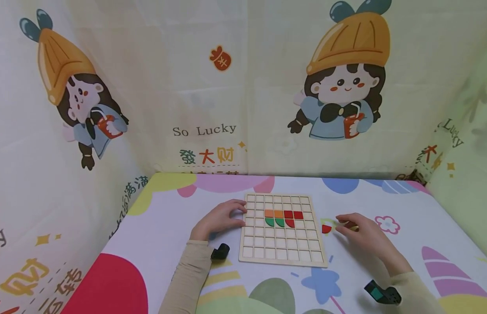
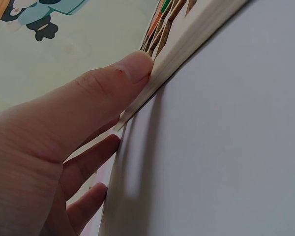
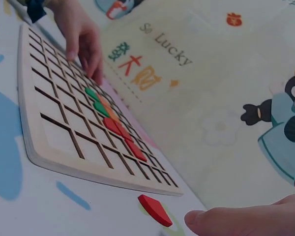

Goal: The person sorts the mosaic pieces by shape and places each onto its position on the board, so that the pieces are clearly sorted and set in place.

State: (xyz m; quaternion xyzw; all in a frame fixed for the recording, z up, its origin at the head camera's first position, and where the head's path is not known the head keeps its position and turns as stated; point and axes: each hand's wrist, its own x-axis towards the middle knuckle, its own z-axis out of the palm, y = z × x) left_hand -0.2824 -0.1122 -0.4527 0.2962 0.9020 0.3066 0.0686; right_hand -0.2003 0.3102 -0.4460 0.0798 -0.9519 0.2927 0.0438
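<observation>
A square wooden grid board lies on the table, its cells framed by thin raised strips. Two orange squares and two red squares form one row in it. Below them sit two green quarter-round pieces and a red quarter-round piece. My left hand touches the board's left edge, thumb tip against the rim in the left wrist view. A loose red quarter-round piece lies right of the board. Beside it is my right hand, thumb tip near the piece in the right wrist view.
The tablecloth carries colourful printed shapes. Cream curtains with cartoon prints hang behind and on both sides. A dark wrist device is by the left cuff, another dark device by the right.
</observation>
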